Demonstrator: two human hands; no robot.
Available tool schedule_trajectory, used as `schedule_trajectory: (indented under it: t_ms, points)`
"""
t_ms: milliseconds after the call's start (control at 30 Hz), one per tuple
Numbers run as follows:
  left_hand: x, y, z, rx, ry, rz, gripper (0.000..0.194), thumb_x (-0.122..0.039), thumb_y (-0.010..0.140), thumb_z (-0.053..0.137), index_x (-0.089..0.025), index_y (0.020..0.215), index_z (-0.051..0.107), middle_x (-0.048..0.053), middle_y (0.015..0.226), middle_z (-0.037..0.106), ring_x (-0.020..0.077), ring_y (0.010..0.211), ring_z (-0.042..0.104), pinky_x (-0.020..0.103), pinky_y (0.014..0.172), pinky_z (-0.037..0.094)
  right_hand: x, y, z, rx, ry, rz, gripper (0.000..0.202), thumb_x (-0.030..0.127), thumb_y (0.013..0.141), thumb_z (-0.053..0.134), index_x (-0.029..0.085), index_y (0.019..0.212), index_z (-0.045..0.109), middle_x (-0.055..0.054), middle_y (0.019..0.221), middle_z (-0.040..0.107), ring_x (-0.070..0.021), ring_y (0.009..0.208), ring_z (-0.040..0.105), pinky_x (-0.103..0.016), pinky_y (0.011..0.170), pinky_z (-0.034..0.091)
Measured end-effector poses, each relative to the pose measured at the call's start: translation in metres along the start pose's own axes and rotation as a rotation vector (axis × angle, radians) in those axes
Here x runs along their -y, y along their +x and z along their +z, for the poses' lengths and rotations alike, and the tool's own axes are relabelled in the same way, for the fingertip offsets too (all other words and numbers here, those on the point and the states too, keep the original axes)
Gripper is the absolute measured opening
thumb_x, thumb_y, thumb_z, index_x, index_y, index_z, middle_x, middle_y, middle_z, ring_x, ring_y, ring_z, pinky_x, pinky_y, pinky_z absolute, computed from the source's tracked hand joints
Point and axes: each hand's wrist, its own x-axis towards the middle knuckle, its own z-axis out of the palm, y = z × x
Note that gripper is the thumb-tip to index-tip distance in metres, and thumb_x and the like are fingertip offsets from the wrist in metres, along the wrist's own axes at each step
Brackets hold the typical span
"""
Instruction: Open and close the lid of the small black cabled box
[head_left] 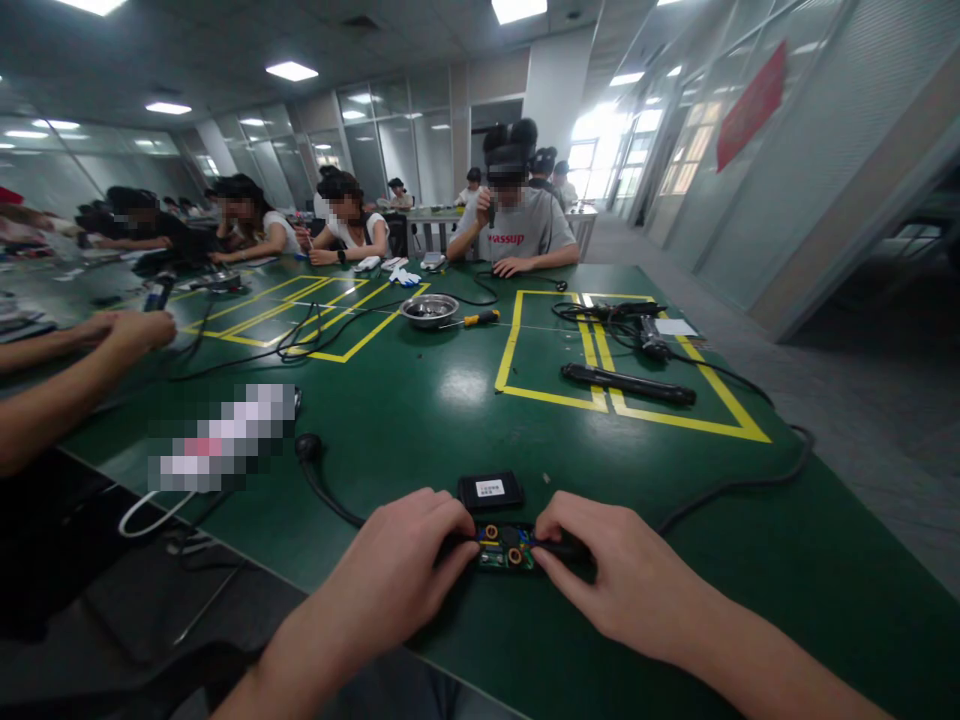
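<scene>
Near the front edge of the green table, a small open black case with a circuit board [508,549] lies between my hands. Copper rings and coloured wires show on the board. My left hand [409,550] pinches the left end of the case, where a black cable enters. At the right end, my right hand [600,560] closes thumb and fingers on the case by its other cable. Just beyond the board lies a black cover [490,490] with a white label. A black plug [307,448] rests to the left on the table.
Farther back are a metal bowl [429,311], a yellow-black screwdriver [481,318], a long black tube [628,384] and coiled cables [607,312]. A blurred-out item [232,435] lies at left, near another person's arms [82,370]. A person [514,225] sits opposite.
</scene>
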Motion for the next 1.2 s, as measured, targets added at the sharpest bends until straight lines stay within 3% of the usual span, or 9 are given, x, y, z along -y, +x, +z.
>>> schedule_trajectory:
  t_ms: [267,467,633,800,933,1067,1200]
  points:
    - [0.009,-0.004,0.001,-0.078,-0.117,0.044,0.017,-0.007,0.105,0.073,-0.023,0.102,0.074,0.003,0.107,0.077,0.0222,0.098,0.073,0.032,0.084,0.057,0.002,0.0,-0.003,0.004,0.041,-0.004,0.014,0.01,0.1,0.058,0.024,0.096,0.062,-0.003,0.086,0.072,-0.0216,0.071,0.068,-0.033,0.065,0.049]
    - [0.012,0.002,-0.004,-0.1,-0.024,0.117,0.016,-0.013,0.104,0.077,-0.025,0.096,0.084,0.007,0.118,0.079,0.0272,0.109,0.072,0.041,0.095,0.063,0.003,0.001,-0.005,0.008,-0.015,-0.002,0.017,0.008,0.097,0.061,0.024,0.092,0.059,-0.004,0.085,0.07,-0.0233,0.074,0.067,-0.034,0.068,0.049]
    - [0.002,0.025,-0.006,-0.115,-0.044,0.0,0.017,-0.015,0.105,0.076,-0.025,0.097,0.088,0.009,0.134,0.082,0.0315,0.124,0.074,0.051,0.11,0.062,0.002,0.001,-0.003,0.0,-0.041,-0.014,0.015,0.01,0.097,0.059,0.024,0.092,0.058,-0.004,0.084,0.069,-0.0234,0.074,0.065,-0.036,0.07,0.05]
    - [0.009,0.043,0.003,-0.07,-0.045,-0.06,0.02,-0.013,0.1,0.082,-0.027,0.112,0.09,0.008,0.137,0.085,0.0331,0.126,0.079,0.054,0.113,0.062,0.002,0.002,-0.003,-0.004,-0.04,-0.006,0.016,0.009,0.095,0.059,0.024,0.093,0.056,-0.003,0.085,0.067,-0.0239,0.075,0.064,-0.036,0.071,0.048]
    - [0.015,0.044,0.003,-0.081,-0.035,-0.108,0.024,-0.013,0.098,0.082,-0.025,0.119,0.088,0.009,0.13,0.087,0.0347,0.121,0.081,0.054,0.111,0.063,0.004,0.003,-0.003,0.007,-0.027,0.02,0.018,0.009,0.092,0.062,0.025,0.095,0.053,-0.002,0.087,0.065,-0.0235,0.078,0.063,-0.036,0.073,0.045]
    - [0.013,0.032,-0.008,-0.115,-0.063,-0.088,0.034,-0.013,0.102,0.076,-0.026,0.132,0.082,0.007,0.124,0.087,0.0299,0.116,0.08,0.046,0.107,0.064,0.004,-0.001,0.001,-0.026,0.042,0.086,0.031,0.013,0.086,0.07,0.025,0.109,0.053,-0.001,0.093,0.065,-0.0231,0.08,0.062,-0.037,0.074,0.044]
    - [0.007,0.016,-0.016,-0.082,-0.198,0.078,0.035,-0.018,0.104,0.076,-0.03,0.137,0.08,0.006,0.13,0.083,0.0266,0.117,0.078,0.04,0.106,0.064,0.004,-0.003,0.003,-0.025,0.087,0.109,0.067,0.023,0.08,0.084,0.024,0.14,0.054,-0.003,0.106,0.07,-0.0249,0.086,0.066,-0.042,0.083,0.051]
